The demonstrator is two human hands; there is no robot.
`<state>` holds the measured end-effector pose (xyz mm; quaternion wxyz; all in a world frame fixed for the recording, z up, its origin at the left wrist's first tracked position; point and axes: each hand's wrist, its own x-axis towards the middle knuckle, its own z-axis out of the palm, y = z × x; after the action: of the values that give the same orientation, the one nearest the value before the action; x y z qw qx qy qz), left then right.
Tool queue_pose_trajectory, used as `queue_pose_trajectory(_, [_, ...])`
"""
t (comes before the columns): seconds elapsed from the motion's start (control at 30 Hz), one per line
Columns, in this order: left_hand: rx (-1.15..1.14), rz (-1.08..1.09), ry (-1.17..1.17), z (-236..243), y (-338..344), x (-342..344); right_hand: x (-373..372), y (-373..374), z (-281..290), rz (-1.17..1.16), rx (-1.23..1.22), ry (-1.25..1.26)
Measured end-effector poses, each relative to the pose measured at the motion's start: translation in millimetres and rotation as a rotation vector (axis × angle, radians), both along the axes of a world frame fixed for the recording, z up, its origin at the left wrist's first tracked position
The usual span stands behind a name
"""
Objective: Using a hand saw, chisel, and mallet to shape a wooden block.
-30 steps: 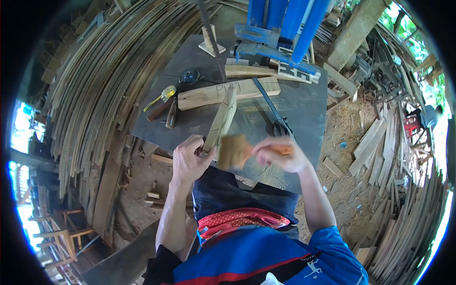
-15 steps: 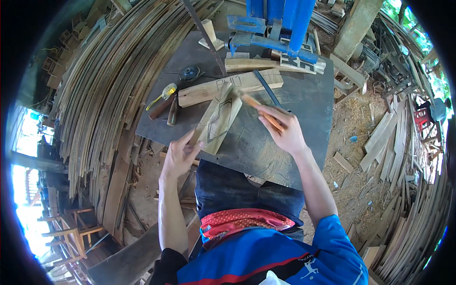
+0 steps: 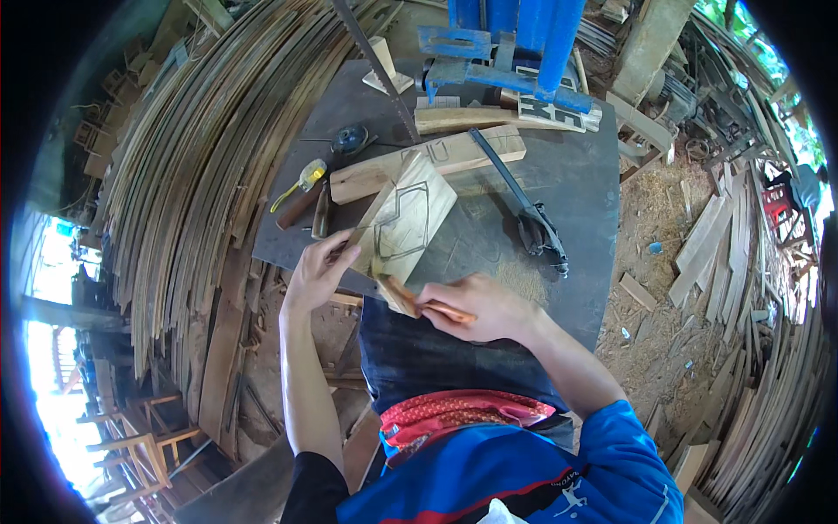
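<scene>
Board (image 3: 410, 218) with a dark drawn outline slants up from the near edge of the tabletop (image 3: 576, 210), its long axis running away toward the far edge, far end leaning right. That end overlaps a wooden beam (image 3: 458, 151) in view; contact cannot be told. Nearer is the left hand (image 3: 319, 272), clamped on the near-left side; the right hand (image 3: 484, 307), apart from it, grips a brush (image 3: 400, 295) at the near end.

Left fingers (image 3: 329, 244) pinched; right fingers (image 3: 438, 293) curled.
</scene>
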<state>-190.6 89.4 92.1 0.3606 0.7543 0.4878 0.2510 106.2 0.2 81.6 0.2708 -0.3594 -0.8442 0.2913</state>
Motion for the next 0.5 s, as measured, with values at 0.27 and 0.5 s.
queue_pose_trajectory(0.27, [0.085, 0.041, 0.080, 8, 10, 36, 4, -3, -17, -0.338, 0.154, 0.142])
queue_pose_trajectory(0.5, [0.033, -0.019, -0.001, 7, 14, 68, 19, 6, -18, -0.397, 0.144, 0.414])
